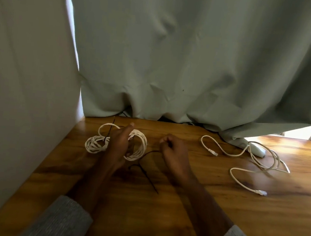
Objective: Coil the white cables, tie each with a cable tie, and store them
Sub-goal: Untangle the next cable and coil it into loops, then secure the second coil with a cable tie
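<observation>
A coiled white cable (138,144) is lying on the wooden table (179,215) towards its far left, and the left hand (120,143) is gripping it, with the fingers curled through the loops and the thumb pointing up over the top of the bundle. Just to the left of it, touching or nearly touching, a second, smaller white coil (96,144) is resting on the table with a black cable tie (109,132) already cinched round it, the tie's long tail sticking up and away towards the curtain.

The right hand (172,150) is hovering just right of the held coil, fingers curled in and pinching the end of another black cable tie (148,153), which is curving down to the left from the fingertips. A third black tie (145,174) is lying loose on the wood between the two forearms, its thin tail pointing towards the person.

Well apart on the right, an uncoiled white cable (241,170) is sprawling across the table in loose loops, both plug ends showing, and running up to a small white box (258,149) near the curtain hem. No writing or brand can be read on anything.

A grey-green curtain (195,55) is hanging behind the table, a pale wall (21,86) is standing on the left, and grey sleeves (61,221) are covering both arms at the near edge.
</observation>
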Action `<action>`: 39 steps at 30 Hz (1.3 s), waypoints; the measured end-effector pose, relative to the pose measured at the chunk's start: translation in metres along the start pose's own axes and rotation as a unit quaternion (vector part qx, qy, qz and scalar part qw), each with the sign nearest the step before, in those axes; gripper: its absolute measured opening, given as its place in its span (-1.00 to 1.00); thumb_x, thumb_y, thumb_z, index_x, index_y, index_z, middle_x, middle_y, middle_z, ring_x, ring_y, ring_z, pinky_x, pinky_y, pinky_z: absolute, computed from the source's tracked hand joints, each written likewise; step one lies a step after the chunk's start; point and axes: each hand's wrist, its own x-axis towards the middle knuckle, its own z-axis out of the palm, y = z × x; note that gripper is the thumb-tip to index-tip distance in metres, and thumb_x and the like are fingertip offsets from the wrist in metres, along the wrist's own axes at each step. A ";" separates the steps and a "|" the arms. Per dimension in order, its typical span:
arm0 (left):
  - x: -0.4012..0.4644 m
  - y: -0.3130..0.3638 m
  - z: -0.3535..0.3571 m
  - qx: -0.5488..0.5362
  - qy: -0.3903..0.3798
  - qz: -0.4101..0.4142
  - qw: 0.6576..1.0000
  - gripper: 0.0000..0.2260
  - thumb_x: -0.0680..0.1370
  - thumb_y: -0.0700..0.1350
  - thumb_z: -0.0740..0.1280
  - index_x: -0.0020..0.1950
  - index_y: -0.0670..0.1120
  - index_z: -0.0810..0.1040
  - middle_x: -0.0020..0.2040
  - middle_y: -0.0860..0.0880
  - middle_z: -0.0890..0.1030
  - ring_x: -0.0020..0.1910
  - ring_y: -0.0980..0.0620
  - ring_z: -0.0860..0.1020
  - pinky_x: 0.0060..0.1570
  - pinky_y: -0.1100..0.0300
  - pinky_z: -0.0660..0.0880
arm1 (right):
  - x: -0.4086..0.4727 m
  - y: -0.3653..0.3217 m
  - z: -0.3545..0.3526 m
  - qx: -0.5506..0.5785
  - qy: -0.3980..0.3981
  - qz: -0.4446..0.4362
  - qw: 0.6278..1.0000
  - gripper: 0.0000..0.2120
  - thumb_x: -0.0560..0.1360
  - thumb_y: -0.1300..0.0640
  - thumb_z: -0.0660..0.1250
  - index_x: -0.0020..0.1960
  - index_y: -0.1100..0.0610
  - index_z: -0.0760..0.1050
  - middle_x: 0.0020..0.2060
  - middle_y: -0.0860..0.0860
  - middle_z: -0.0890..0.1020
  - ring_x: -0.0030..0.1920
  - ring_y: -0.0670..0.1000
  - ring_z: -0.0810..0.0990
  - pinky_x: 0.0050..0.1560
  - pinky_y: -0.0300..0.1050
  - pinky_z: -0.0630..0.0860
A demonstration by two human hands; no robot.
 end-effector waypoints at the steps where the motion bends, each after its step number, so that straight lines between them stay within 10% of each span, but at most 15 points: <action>1: 0.001 -0.001 0.000 0.007 0.002 -0.005 1.000 -0.66 0.61 -0.01 0.32 -0.33 -0.10 0.43 -0.56 0.04 0.49 -0.59 0.10 0.47 -0.51 0.31 0.39 | -0.002 0.002 -0.005 -0.029 -0.030 0.016 0.999 -0.83 0.58 0.17 0.28 -0.13 0.07 0.61 -0.25 -0.01 0.66 -0.19 -0.03 0.62 -0.06 0.10 0.59; 7: 0.009 -0.013 -0.009 0.034 -0.025 -0.014 0.999 -0.60 0.61 0.03 0.30 -0.38 -0.06 0.34 -0.47 -0.03 0.41 -0.66 0.13 0.33 -0.61 0.35 0.22 | -0.021 -0.002 -0.010 -0.155 -0.206 0.018 0.966 -0.86 0.44 0.05 0.50 -0.22 0.10 0.62 -0.30 0.00 0.68 -0.27 -0.08 0.65 -0.16 -0.09 0.63; 17: 0.011 -0.020 -0.013 0.025 -0.031 -0.015 0.999 -0.60 0.62 0.00 0.28 -0.38 -0.06 0.30 -0.54 0.02 0.35 -0.66 0.13 0.22 -0.59 0.34 0.13 | -0.020 -0.004 0.000 -0.272 -0.243 -0.009 0.931 -0.95 0.46 0.22 0.45 -0.16 0.11 0.63 -0.18 -0.04 0.65 -0.13 -0.08 0.63 -0.16 -0.22 0.54; 27: 0.022 -0.019 -0.013 -0.017 -0.007 -0.022 1.000 -0.62 0.62 0.07 0.26 -0.31 -0.09 0.35 -0.59 0.05 0.35 -0.67 0.13 0.24 -0.58 0.35 0.15 | 0.000 0.014 -0.054 -0.091 -0.301 0.105 0.943 -0.84 0.53 0.26 0.42 0.09 0.09 0.58 -0.12 0.00 0.71 -0.15 -0.14 0.67 -0.11 -0.22 0.54; 35: 0.033 -0.026 0.042 -0.135 -0.076 -0.092 0.984 -0.48 0.60 0.27 0.16 -0.40 -0.07 0.32 -0.61 0.03 0.25 -0.69 0.12 0.19 -0.61 0.37 0.11 | 0.005 0.017 -0.064 0.142 -0.145 0.157 0.967 -0.43 0.48 0.50 0.30 0.28 -0.07 0.49 -0.15 0.17 0.63 -0.31 0.02 0.60 -0.35 -0.12 0.52; 39: 0.043 -0.042 0.065 -0.119 -0.079 -0.090 0.986 -0.49 0.63 0.19 0.16 -0.41 -0.09 0.31 -0.62 0.03 0.23 -0.69 0.11 0.16 -0.55 0.33 0.06 | 0.013 0.022 -0.070 0.147 -0.047 0.143 0.978 -0.82 0.59 0.38 0.30 0.13 0.18 0.53 -0.19 0.20 0.66 -0.32 0.05 0.66 -0.30 -0.08 0.64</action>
